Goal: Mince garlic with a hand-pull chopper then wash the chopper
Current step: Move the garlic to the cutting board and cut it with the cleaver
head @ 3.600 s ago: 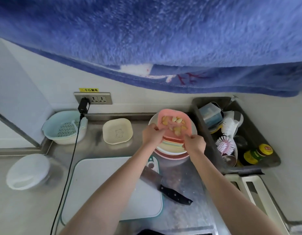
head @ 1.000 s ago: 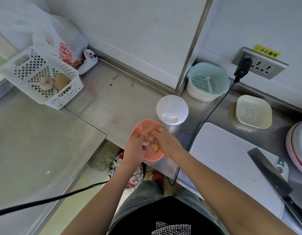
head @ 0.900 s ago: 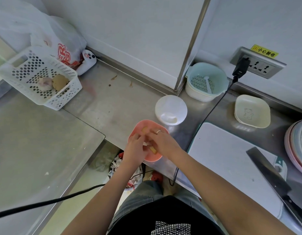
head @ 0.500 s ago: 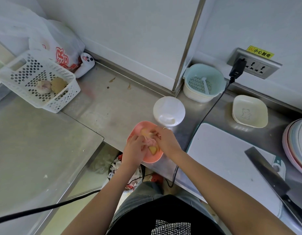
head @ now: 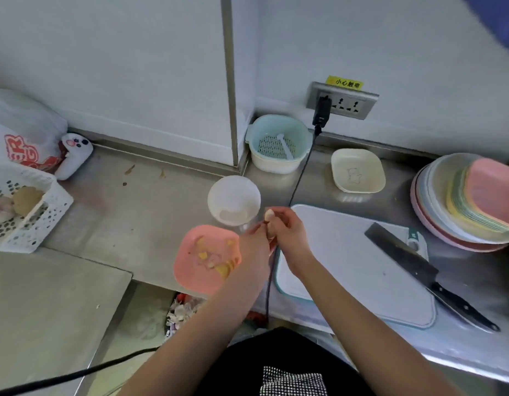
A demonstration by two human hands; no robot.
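Both hands' fingers (head: 279,221) pinched a pale garlic clove (head: 269,216) above the steel table (head: 139,212); a slip risked dropping it beside the round white chopper (head: 234,200).

Brushed steel counter (head: 139,212), glossy pink plastic plate (head: 190,270), matt cutting board (head: 362,267).

Lifted both hands off the pink plate (head: 190,261). Now my right hand (head: 287,232) pinches a garlic clove (head: 269,216) beside the chopper (head: 234,200).

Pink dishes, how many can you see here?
2. One square pink plastic dish holding garlic pieces sits on the steel counter by the left hand; another pink dish tops the plate stack at right. More may hide inside it.
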